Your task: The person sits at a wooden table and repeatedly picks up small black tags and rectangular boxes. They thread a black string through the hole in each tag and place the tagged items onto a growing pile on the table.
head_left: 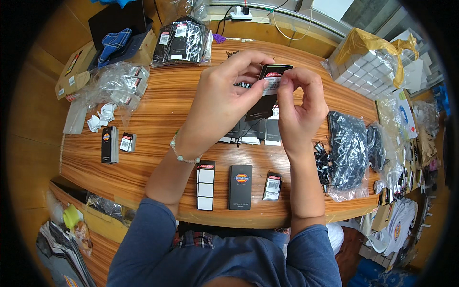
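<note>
Both my hands are raised over the table around black hang tags (pixel 259 109), with a small red-topped barcode tag (pixel 273 75) lying on the front. My left hand (pixel 227 88) grips them from the left, thumb on the front. On the right side, my right hand (pixel 302 103) pinches the upper edge between thumb and bent index finger; a string there is too small to make out. Below lies a row of black tags (pixel 253 129), partly hidden. Closer to me are a strip of white labels (pixel 205 186), a black tag pile (pixel 240 186) and a small barcode tag pile (pixel 272 186).
Left are stacked black tags (pixel 109 145), small tags (pixel 127 142) and crumpled paper (pixel 106 115). Bagged tags (pixel 181 43) lie at the back. On the right are loose black strings (pixel 322 165), a bag of black strings (pixel 347 148) and a plastic-wrapped block of small white boxes (pixel 361 67).
</note>
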Demonstrator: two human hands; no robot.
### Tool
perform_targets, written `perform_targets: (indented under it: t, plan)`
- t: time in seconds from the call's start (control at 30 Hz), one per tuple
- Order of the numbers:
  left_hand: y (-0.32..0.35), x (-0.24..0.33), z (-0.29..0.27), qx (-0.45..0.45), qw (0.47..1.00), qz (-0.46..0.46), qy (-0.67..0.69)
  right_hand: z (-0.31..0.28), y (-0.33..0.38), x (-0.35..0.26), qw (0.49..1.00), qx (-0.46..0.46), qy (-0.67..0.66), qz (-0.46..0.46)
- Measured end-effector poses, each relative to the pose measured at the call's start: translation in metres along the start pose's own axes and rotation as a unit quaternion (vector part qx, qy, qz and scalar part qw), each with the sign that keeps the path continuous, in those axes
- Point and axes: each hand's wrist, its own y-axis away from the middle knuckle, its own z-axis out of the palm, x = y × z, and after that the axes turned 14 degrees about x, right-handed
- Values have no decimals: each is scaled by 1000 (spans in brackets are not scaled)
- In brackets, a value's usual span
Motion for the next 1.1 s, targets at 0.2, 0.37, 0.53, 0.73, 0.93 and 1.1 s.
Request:
perform_targets:
  t: [0.2,0.37,0.53,0.73,0.93,1.1]
  plan:
    - [0,-1,1,-2,1000,0,-11,0,2,-1,1000,13,-3,14]
    - [-1,-6,-1,2,1000,24,-17,1,0,-1,1000,1,6,8]
    - [-2,-8,0,2,1000,9,5,0,2,0,999,-7,7,45]
    - [-3,-12,1,-1,1000,22,-5,2,4,3,999,1,5,32]
    - [-3,-14,1,7,999,32,-19,3,4,1,999,-7,23,32]
    - [-4,-17,1,5,999,38,-23,3,4,2,999,-18,33,17]
